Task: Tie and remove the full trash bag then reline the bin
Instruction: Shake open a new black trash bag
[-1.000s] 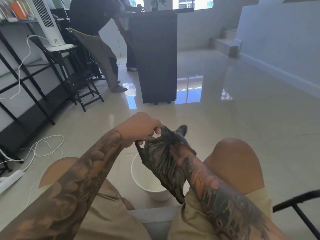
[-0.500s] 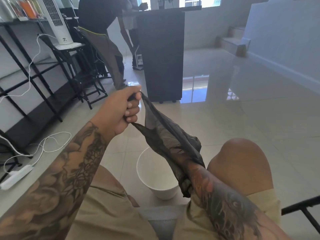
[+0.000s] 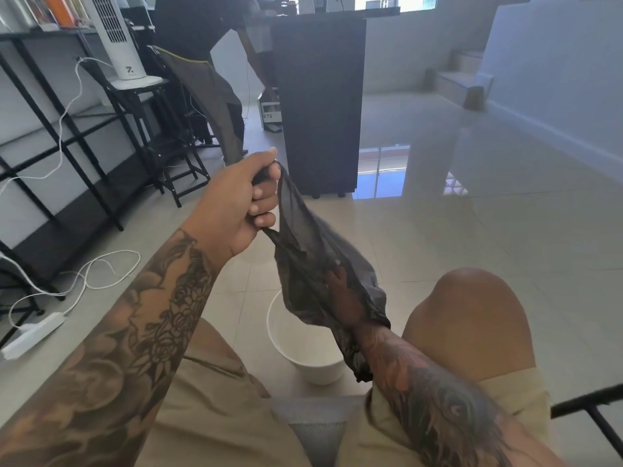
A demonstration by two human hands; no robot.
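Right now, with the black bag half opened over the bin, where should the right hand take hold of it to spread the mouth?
Probably the bag's open edge opposite the left hand, which already grips one side of the rim. The right hand sits inside the black bag, seen through the thin film, so pinching the rim from within and pulling right, away from the left hand, should stretch the mouth over the white bin.

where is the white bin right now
In the head view the white bin stands on the floor tiles between the person's knees, low and centre, directly under the dark trash bag stretched between both hands.
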